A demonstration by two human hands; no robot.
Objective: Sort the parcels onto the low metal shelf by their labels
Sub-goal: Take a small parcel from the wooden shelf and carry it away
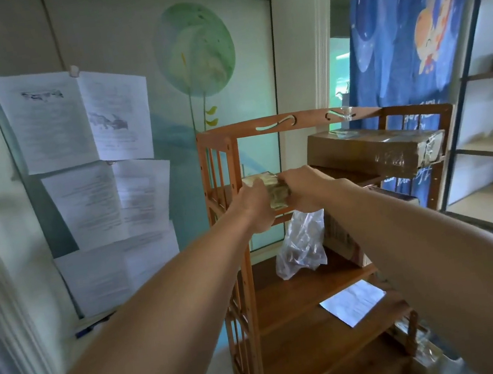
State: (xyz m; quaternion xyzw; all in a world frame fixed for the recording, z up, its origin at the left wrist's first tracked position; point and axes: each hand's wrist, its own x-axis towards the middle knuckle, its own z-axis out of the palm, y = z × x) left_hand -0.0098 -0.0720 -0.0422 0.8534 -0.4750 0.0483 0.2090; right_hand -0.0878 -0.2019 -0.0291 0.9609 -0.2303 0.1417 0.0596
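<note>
As arms stretch forward — left hand (pixel 255 206), right hand (pixel 303 190) around small parcel (pixel 276 194)

Bunch of white printed paper sheets (pixel 79 165) are stuck all over the frosted glass door (pixel 113 41) on the left, overlapping each other. That glass also has a big painted green leaf design (pixel 194 49). On the right hangs a blue cartoon curtain (pixel 400 28) with an orange character on it. There's a blue pen (pixel 93 328) down low by the bottom sheets.
</note>
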